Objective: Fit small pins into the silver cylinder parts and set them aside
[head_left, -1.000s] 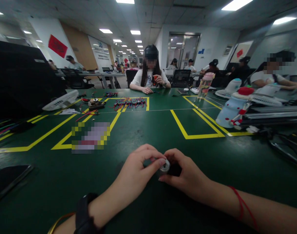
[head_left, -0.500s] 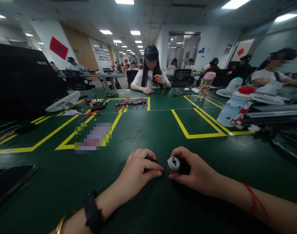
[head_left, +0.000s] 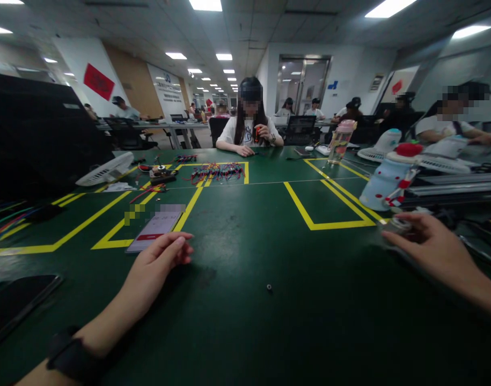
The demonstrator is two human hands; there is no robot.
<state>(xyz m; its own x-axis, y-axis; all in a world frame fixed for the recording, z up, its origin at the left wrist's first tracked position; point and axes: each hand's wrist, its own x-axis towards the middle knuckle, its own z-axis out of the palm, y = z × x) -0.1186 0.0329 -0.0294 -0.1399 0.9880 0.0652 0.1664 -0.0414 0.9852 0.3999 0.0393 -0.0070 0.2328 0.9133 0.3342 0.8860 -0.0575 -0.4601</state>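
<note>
My right hand (head_left: 428, 247) is out at the right of the green table (head_left: 245, 300), fingers curled around a small silver round part (head_left: 396, 225). My left hand (head_left: 159, 262) lies low at the left with fingers stretched out and nothing in them, its tips close to a white card with a red stripe (head_left: 156, 228). A tiny dark ring (head_left: 269, 288) sits alone on the table between the two hands.
A pale blue bottle with a red cap (head_left: 386, 179) stands just beyond my right hand, beside grey metal rails (head_left: 450, 190). A dark flat device (head_left: 15, 300) lies at the near left. Coloured wires (head_left: 217, 171) and a white fan (head_left: 106, 169) lie further back. A person (head_left: 249, 126) sits opposite.
My hands have drawn apart from the middle: the right carried the silver part out to the right, the left moved left and opened. The tiny ring is left lying where they were.
</note>
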